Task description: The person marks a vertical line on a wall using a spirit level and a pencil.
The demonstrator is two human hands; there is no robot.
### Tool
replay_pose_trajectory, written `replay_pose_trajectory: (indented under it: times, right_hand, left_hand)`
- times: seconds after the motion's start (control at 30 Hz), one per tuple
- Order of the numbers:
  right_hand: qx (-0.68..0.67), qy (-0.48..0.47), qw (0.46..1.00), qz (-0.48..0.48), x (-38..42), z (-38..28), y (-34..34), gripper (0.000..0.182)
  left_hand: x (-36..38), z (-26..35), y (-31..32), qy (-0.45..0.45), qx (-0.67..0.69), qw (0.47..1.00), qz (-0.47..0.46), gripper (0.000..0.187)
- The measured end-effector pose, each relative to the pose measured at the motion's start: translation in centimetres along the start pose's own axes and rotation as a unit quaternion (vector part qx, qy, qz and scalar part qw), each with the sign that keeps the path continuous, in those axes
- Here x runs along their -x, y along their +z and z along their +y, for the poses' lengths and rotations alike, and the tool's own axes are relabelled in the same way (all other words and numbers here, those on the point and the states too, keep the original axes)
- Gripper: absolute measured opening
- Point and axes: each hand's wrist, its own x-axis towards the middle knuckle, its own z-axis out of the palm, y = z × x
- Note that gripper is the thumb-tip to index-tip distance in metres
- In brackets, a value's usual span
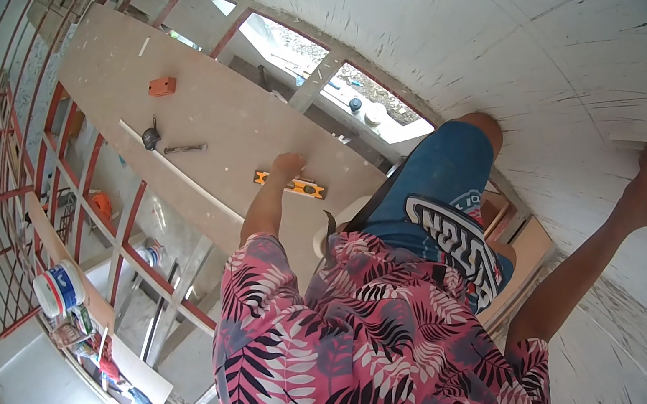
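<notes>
Building site | metal framing [133,213] | board platform [92,78] | scuffed pale wall [515,19]

– Clothes?
– My shirt [315,364]: pink and grey, black and white leaf print. My shorts [421,178]: blue, black-and-white lettering.
– Rest?
– Level [304,187] yellow-orange and black, block [162,86] orange-red, board [227,124] tan.

Toward 10 o'clock: 1 long pale strip [179,170], 1 black tool [150,135] and 1 slim metal tool [186,148]. Toward 11: 1 orange block [162,86]. Centre: 1 orange level [289,184]. Toward 9: 1 white bucket [59,290].
</notes>
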Motion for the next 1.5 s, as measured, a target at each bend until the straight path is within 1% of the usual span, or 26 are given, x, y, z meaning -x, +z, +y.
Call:
replay_pose_trajectory:
  times: [0.1,0.17,0.3,0.37,0.5,0.6,0.67,0.7,0.77,0.8,0.83,0.87,0.9,0.93,0.97,1.0,1.03,1.07,1.13,1.17,1.23,1.27,1.3,1.4,1.47,1.5]
  right_hand:
    - [0.011,0.000,1.000,-0.007,-0.2,0.1,-0.1,0.028]
    - [0.011,-0.001,1.000,-0.008,-0.2,0.2,-0.1,0.028]
    - [0.004,-0.009,1.000,-0.004,0.0,-0.1,-0.1,0.026]
    - [0.002,-0.009,1.000,-0.005,0.0,0.0,-0.1,0.026]
    - [0.001,-0.010,1.000,-0.004,-0.1,0.2,-0.2,0.025]
    - [-0.003,-0.010,1.000,-0.003,-0.1,0.3,-0.1,0.025]
    - [-0.004,-0.010,1.000,0.004,0.0,0.4,0.0,0.025]
    - [0.003,-0.018,1.000,0.001,0.0,0.4,0.1,0.024]
    - [0.000,-0.034,0.999,-0.002,-0.1,0.5,0.1,0.018]
    - [-0.007,-0.045,0.999,0.007,-0.3,0.8,0.1,0.013]
    - [-0.025,-0.064,0.998,-0.007,-0.4,1.7,-0.1,0.008]
    - [-0.009,-0.052,0.999,-0.009,-0.1,1.3,-0.1,0.005]
    - [-0.068,-0.044,0.996,-0.023,0.0,1.0,0.0,0.006]
    - [-0.096,0.002,0.995,-0.021,0.4,-0.1,0.1,0.007]
    - [-0.106,0.013,0.994,-0.022,0.6,-0.9,0.1,0.008]
    - [-0.127,0.024,0.992,-0.009,0.7,-1.4,0.2,0.012]
    - [-0.115,0.013,0.993,0.003,0.8,-1.5,0.3,0.014]
    - [-0.106,0.006,0.994,0.005,0.7,-1.7,0.2,0.016]
    - [-0.096,-0.011,0.995,0.019,0.6,-2.1,0.1,0.018]
    - [-0.095,-0.026,0.995,0.008,0.5,-2.2,0.2,0.020]
    - [-0.089,-0.032,0.995,0.015,0.3,-2.1,0.1,0.020]
    - [-0.084,-0.040,0.996,0.005,0.1,-2.2,0.0,0.020]
    - [-0.078,-0.039,0.996,0.007,0.2,-2.4,0.0,0.020]
    - [-0.105,-0.025,0.994,-0.013,0.0,-2.9,-0.1,0.017]
    - [-0.120,-0.033,0.992,-0.011,-0.2,-3.0,-0.1,0.015]
    - [-0.133,-0.041,0.990,-0.017,-0.3,-3.0,-0.1,0.014]
  left_hand:
    - [-0.5,-0.2,0.2,0.045,-0.059,0.997,-0.032,0.017]
    - [-0.4,-0.8,0.8,0.052,-0.005,0.998,0.020,0.015]
    - [0.9,-0.6,-1.0,0.074,-0.007,0.997,0.007,0.012]
    - [0.8,-0.3,-1.2,0.096,-0.039,0.994,0.029,0.013]
    - [0.2,-0.5,0.0,0.106,-0.072,0.991,0.040,0.016]
    - [0.5,-1.4,0.8,0.086,-0.025,0.995,0.039,0.020]
    - [1.1,-1.2,0.9,-0.004,0.086,0.995,0.048,0.031]
    - [1.6,-1.1,1.8,-0.001,0.084,0.995,0.048,0.031]
    - [2.0,-1.6,5.2,0.025,0.088,0.955,0.282,0.037]
    - [2.4,-2.1,7.1,0.044,0.045,0.951,0.304,0.029]
    - [4.0,0.1,1.9,0.019,-0.079,0.997,0.000,0.029]
    - [4.2,-0.3,3.9,-0.004,-0.050,0.998,0.048,0.058]
    - [4.7,-1.2,6.5,0.032,-0.041,0.993,0.108,0.076]
    - [5.4,-1.4,7.3,0.071,-0.063,0.988,0.118,0.090]
    - [6.6,-0.8,6.1,0.072,-0.068,0.990,0.097,0.092]
    - [6.6,0.0,5.6,0.032,-0.097,0.989,0.108,0.078]
    - [5.1,-0.2,6.5,-0.007,-0.108,0.992,0.068,0.061]
    - [6.0,0.7,3.7,0.040,-0.096,0.992,0.069,0.050]
    - [6.9,1.2,0.4,0.079,-0.126,0.983,0.106,0.043]
    - [6.5,1.3,-0.9,0.086,-0.138,0.980,0.114,0.043]
    - [5.9,1.5,-3.4,0.074,-0.049,0.982,0.164,0.045]
    - [5.2,1.8,-4.7,0.080,-0.057,0.981,0.170,0.045]
    - [4.3,2.4,-6.6,0.069,0.010,0.975,0.209,0.048]
    - [4.1,8.1,-17.2,0.068,0.167,0.923,0.341,0.052]
    - [4.1,12.5,-24.7,0.136,0.229,0.871,0.412,0.053]
    - [5.3,15.6,-29.1,0.141,0.276,0.854,0.418,0.052]
